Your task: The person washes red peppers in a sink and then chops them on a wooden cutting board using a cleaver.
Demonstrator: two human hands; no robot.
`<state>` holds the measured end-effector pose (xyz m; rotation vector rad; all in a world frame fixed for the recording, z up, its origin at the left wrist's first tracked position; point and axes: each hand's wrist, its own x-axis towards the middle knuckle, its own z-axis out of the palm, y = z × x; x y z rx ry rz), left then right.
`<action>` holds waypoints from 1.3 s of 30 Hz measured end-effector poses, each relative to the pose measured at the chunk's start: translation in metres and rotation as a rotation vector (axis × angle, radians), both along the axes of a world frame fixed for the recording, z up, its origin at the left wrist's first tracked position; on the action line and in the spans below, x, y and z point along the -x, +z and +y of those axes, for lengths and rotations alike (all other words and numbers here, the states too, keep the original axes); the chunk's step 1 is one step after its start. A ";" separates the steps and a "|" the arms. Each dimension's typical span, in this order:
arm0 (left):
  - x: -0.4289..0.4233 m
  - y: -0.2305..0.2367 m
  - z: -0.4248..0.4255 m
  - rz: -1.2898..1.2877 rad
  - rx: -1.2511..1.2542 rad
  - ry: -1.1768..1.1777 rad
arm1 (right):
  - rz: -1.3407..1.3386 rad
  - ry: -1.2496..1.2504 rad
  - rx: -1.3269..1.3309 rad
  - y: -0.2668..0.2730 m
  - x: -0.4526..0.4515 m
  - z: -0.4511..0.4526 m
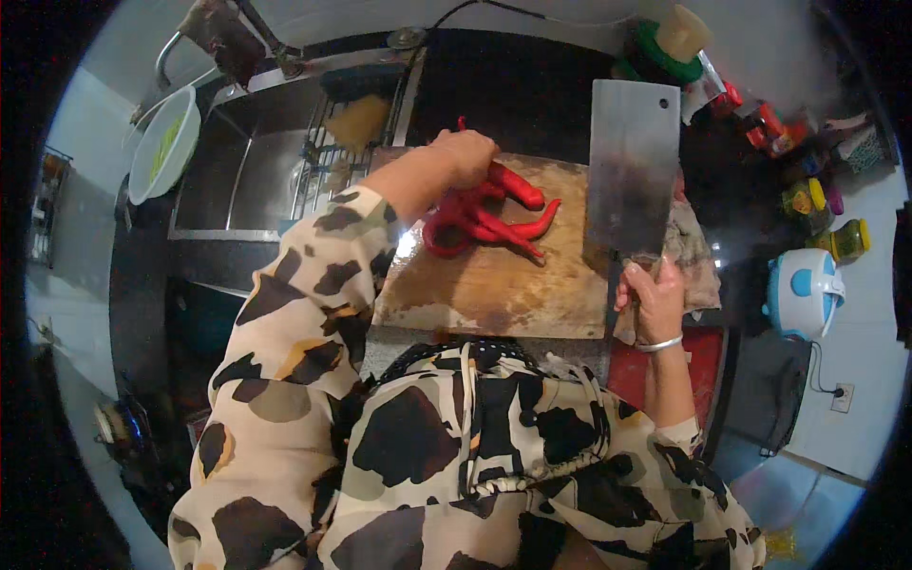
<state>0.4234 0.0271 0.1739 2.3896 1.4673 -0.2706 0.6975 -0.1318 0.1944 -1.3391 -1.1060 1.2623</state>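
Several long red chili peppers [491, 214] lie in a loose pile on a wooden cutting board [491, 296], whose surface is wet and stained. My left hand [463, 157] is at the pile's far side, its back towards me; the fingertips are hidden, so whether they grip a pepper does not show. My right hand [654, 296] is closed around the handle of a cleaver [630, 164]. The cleaver's broad steel blade points away from me, raised over the board's right edge and apart from the peppers. Most of its handle is hidden by my fingers.
Left of the board is a stainless steel sink [242, 171] with a wire rack [310, 171]. A white basin [165, 146] with green vegetables leans behind it. A cloth [691, 256] lies right of the board. Jars [849, 239] and a white-blue appliance [801, 293] stand farther right.
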 end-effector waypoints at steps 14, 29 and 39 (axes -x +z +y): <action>0.120 -0.001 -0.051 -0.848 0.074 1.002 | -0.043 0.157 0.106 -0.020 -0.026 0.014; -0.042 -0.035 -0.051 -0.304 -0.114 0.596 | -0.153 0.157 0.136 -0.024 -0.047 0.014; 0.047 0.006 -0.073 -0.657 0.144 0.709 | -0.235 -0.075 -0.043 -0.011 -0.050 -0.013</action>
